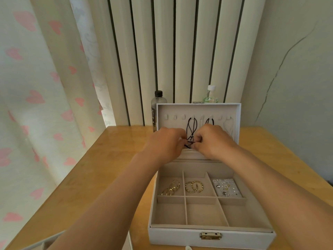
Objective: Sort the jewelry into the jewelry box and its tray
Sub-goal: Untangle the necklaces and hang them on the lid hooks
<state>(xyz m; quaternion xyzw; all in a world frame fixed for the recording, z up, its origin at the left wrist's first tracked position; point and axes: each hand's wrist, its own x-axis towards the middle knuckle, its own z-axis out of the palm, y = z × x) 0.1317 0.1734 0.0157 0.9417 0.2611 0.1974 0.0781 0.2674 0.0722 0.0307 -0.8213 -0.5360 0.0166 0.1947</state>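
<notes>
Your left hand and right hand together pinch the black cord. Hung in the lid, it likely won't tangle.

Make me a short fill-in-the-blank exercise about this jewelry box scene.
1. The left hand and the right hand pinch a ___ cord necklace in front of the open lid.
2. The card of stud earrings lies in the back ___ compartment of the jewelry box.
3. Gold hoop earrings lie in ___ of the back compartments.
4. The bottle behind the lid's right part has a ___ cap.

Missing words: black; right; two; white.
</notes>
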